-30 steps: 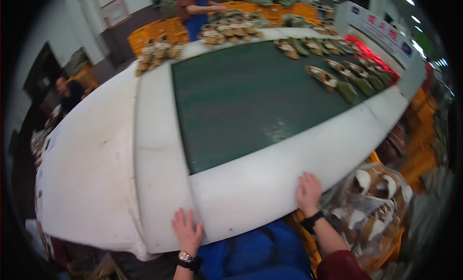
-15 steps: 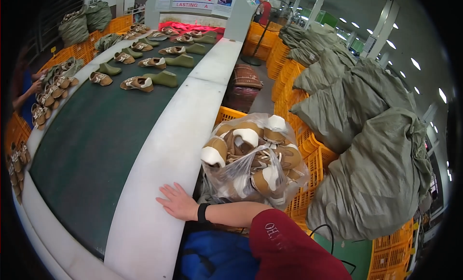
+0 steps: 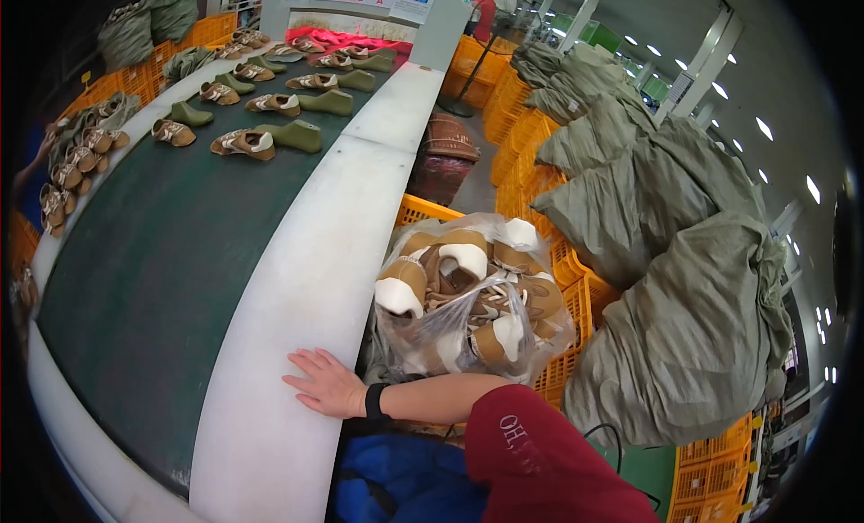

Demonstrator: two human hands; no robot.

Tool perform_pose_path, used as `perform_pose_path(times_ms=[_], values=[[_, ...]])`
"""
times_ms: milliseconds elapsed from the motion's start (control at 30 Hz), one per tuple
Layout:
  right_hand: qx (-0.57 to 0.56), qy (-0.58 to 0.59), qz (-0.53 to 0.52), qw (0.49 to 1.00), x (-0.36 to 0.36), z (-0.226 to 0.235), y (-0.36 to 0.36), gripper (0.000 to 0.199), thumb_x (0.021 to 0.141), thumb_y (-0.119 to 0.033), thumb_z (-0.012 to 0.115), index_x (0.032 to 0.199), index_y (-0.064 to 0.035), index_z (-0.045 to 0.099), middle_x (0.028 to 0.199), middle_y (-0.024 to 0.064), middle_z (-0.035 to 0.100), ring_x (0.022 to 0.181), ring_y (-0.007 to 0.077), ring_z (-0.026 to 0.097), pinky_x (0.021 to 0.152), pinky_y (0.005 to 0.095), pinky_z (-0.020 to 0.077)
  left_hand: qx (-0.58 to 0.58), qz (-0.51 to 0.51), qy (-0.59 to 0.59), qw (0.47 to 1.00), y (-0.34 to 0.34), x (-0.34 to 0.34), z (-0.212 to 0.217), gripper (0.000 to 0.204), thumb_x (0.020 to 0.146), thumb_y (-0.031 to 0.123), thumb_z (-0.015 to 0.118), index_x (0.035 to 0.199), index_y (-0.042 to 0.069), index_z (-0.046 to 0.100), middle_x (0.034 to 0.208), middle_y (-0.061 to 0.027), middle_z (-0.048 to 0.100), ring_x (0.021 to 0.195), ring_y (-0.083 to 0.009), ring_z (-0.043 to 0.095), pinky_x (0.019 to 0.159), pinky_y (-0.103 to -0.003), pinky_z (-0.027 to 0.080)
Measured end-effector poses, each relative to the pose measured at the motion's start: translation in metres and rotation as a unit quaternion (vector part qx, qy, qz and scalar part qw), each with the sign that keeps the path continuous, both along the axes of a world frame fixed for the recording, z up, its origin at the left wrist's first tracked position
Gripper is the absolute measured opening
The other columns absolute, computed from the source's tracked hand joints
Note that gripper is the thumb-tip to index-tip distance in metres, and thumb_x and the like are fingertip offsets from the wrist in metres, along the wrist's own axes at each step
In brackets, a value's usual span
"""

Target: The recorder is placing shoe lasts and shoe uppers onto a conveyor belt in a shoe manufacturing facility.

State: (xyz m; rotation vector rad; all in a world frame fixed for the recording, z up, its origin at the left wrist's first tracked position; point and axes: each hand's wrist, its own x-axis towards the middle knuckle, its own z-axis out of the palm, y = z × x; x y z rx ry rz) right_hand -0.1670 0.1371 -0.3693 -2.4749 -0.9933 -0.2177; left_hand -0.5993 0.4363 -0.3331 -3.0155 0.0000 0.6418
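My right hand (image 3: 326, 384) lies palm down on the white border (image 3: 270, 343) of a conveyor, fingers spread, holding nothing. A black band is around its wrist. Just beyond my forearm, a clear plastic bag (image 3: 427, 347) full of brown and tan shoe uppers (image 3: 531, 298) with white linings rests on a yellow crate (image 3: 423, 210). On the dark green belt (image 3: 171, 280), brown shoe uppers (image 3: 243, 144) stand beside green shoe lasts (image 3: 292, 136) toward the far end. My left hand is out of view.
Large grey-green sacks (image 3: 666, 316) sit on stacked orange crates (image 3: 711, 469) along the right. More uppers (image 3: 67, 176) line the belt's left edge, near another person's arm (image 3: 31, 167). A red-lit opening (image 3: 351, 42) closes the belt's far end. Blue cloth (image 3: 405, 478) lies below my forearm.
The view has turned slightly, so the belt, shoes and sacks sit a little further left and higher. My right hand stays flat on the white border.
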Motion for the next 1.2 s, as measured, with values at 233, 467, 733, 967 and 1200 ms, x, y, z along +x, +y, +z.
perform_pose_path(times_ms=[233,467,733,967,1200], values=[[0.003,-0.004,-0.001,1.000,0.003,0.005,-0.002,0.041,0.087,-0.028,0.058,0.124,-0.0122,0.055,0.139,0.0177,0.041,0.130,0.0332,0.036,0.109,0.0487,0.0277,-0.034,0.006,-0.105,0.994,-0.010,0.009,0.004,0.061,0.089,0.044,0.053,0.144,0.021,0.039,0.147,-0.0190,0.036,0.137,-0.0386,0.031,0.112,-0.056,0.022],[0.009,-0.014,0.001,1.000,0.001,0.006,0.000,0.040,0.087,-0.027,0.058,0.123,-0.0118,0.056,0.138,0.0176,0.042,0.130,0.0326,0.036,0.108,0.0483,0.0288,-0.034,0.023,-0.123,0.992,-0.015,0.010,0.009,0.059,0.086,0.039,0.059,0.141,0.021,0.045,0.145,-0.0187,0.039,0.135,-0.0388,0.034,0.112,-0.055,0.024],[0.008,-0.013,0.003,1.000,0.002,0.008,-0.001,0.040,0.086,-0.024,0.060,0.123,-0.0121,0.057,0.138,0.0177,0.042,0.129,0.0328,0.038,0.107,0.0484,0.0308,-0.050,0.034,-0.121,0.991,-0.014,0.005,0.003,0.065,0.079,0.032,0.064,0.141,0.022,0.045,0.147,-0.0192,0.036,0.136,-0.0401,0.031,0.111,-0.057,0.022],[-0.016,-0.008,0.018,1.000,0.003,0.012,0.000,0.037,0.088,-0.023,0.056,0.123,-0.0118,0.056,0.138,0.0179,0.042,0.130,0.0328,0.037,0.109,0.0462,0.0286,-0.074,0.055,-0.075,0.993,-0.010,0.005,0.007,0.067,0.080,0.031,0.062,0.142,0.019,0.042,0.147,-0.0219,0.033,0.137,-0.0428,0.027,0.112,-0.058,0.019],[-0.026,-0.023,0.013,0.999,0.002,0.008,0.001,0.037,0.088,-0.022,0.055,0.124,-0.0121,0.057,0.138,0.0181,0.043,0.130,0.0329,0.038,0.108,0.0462,0.0293,-0.088,0.053,-0.077,0.992,-0.012,0.006,0.016,0.064,0.081,0.028,0.061,0.141,0.016,0.042,0.147,-0.0221,0.033,0.137,-0.0431,0.027,0.112,-0.058,0.018]])
